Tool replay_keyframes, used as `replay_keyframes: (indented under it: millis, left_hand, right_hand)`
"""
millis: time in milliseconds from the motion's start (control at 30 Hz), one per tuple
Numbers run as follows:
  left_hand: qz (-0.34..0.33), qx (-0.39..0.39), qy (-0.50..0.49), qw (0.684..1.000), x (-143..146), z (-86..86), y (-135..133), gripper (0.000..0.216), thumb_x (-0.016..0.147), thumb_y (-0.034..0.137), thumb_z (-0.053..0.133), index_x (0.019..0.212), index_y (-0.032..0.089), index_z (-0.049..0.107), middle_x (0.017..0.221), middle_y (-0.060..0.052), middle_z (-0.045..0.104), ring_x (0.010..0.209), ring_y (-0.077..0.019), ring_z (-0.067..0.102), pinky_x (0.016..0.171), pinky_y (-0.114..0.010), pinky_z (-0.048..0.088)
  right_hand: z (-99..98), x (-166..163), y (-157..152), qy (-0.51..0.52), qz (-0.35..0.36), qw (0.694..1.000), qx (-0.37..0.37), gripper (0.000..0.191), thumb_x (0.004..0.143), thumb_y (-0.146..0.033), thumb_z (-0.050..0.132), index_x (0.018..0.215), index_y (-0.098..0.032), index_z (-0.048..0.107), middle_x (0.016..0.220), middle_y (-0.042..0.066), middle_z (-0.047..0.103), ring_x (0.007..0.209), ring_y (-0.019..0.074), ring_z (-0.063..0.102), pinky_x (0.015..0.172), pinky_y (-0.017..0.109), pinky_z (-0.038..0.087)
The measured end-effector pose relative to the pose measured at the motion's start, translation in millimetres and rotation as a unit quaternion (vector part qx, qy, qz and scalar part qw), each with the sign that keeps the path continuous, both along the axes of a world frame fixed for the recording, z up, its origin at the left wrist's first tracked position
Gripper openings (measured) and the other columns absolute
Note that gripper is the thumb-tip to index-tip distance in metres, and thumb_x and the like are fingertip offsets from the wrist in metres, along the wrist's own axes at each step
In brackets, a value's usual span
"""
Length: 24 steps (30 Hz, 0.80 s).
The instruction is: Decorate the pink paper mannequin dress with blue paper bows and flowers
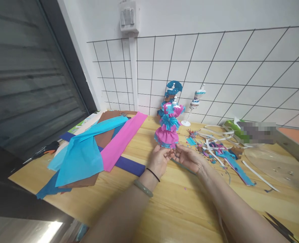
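Note:
A small mannequin in a pink and blue crepe-paper dress point(168, 128) stands on the wooden table point(179, 199). My left hand point(159, 159) and my right hand point(188, 157) meet at the hem of the pink skirt, fingers curled and pinching the paper's lower edge. The left wrist wears a green bangle and a black band. A second blue paper figure point(173, 88) stands just behind the dress, and a small wrapped figure on a white stand point(197, 99) is to its right.
Sheets of blue, pink, brown and purple crepe paper point(93, 148) lie at the left. Paper scraps point(220, 152) litter the right, beside a clear plastic lid point(278, 165). Scissors point(280, 227) lie at the lower right, a glue gun point(44, 150) at the left edge. A wire grid covers the wall.

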<state>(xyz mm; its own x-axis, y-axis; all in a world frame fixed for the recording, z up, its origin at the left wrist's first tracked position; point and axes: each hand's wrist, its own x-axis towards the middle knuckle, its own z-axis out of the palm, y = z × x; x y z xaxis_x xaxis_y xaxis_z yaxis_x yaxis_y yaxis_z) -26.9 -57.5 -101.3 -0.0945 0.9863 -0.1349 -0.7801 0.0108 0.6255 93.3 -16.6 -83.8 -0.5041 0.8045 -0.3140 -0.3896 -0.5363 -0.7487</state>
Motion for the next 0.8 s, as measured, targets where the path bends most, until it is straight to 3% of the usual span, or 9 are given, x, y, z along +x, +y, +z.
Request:
replay_keyframes:
  millis: [233,500,633,700,800]
  left_hand:
    - [-0.001,0.006,0.007,1.0,-0.7,-0.9,-1.4,0.028,0.059,0.006,0.061,0.085,0.016,0.056,0.069,-0.001,0.062,0.065,-0.0097,0.058,0.064,-0.023,0.042]
    - [-0.003,-0.007,0.002,1.0,1.4,-2.2,-0.6,0.03,0.057,0.003,0.061,0.083,0.016,0.054,0.07,0.0,0.059,0.066,-0.0101,0.058,0.064,-0.023,0.043]
    - [-0.009,-0.026,-0.005,1.0,3.5,-4.1,-0.1,0.029,0.054,0.001,0.062,0.076,0.015,0.052,0.068,0.0,0.058,0.066,-0.0111,0.059,0.066,-0.025,0.044]
    - [-0.013,-0.031,-0.01,0.999,4.7,-3.7,-0.9,0.03,0.053,0.001,0.063,0.076,0.015,0.051,0.069,0.0,0.058,0.066,-0.0117,0.059,0.065,-0.025,0.044]
    - [-0.016,-0.035,-0.017,0.999,6.0,-0.8,-2.7,0.03,0.052,0.001,0.064,0.074,0.016,0.05,0.068,0.0,0.058,0.065,-0.0115,0.06,0.065,-0.025,0.044]
  right_hand:
    - [2.6,4.3,0.3,-0.04,-0.021,0.999,0.013,0.005,0.077,-0.015,0.054,0.075,-0.019,0.056,0.071,0.002,0.065,0.069,0.0131,0.064,0.071,0.028,0.052]
    - [11.9,14.9,12.2,-0.13,-0.108,0.985,0.029,0.027,0.068,-0.006,0.061,0.088,-0.021,0.054,0.078,0.004,0.067,0.071,0.0159,0.066,0.06,0.028,0.054]
    - [50.4,17.9,25.8,-0.169,-0.179,0.964,0.103,0.029,0.067,-0.015,0.068,0.093,-0.023,0.058,0.089,0.003,0.066,0.08,0.0145,0.064,0.06,0.023,0.053]
    - [80.4,14.6,28.4,-0.226,-0.218,0.922,0.228,0.032,0.068,-0.022,0.068,0.099,-0.023,0.059,0.098,0.005,0.064,0.087,0.0177,0.063,0.064,0.026,0.052]
    - [128.0,2.5,24.7,-0.287,-0.211,0.848,0.391,0.032,0.071,-0.033,0.066,0.101,-0.022,0.062,0.101,0.006,0.065,0.088,0.0195,0.062,0.07,0.031,0.05]
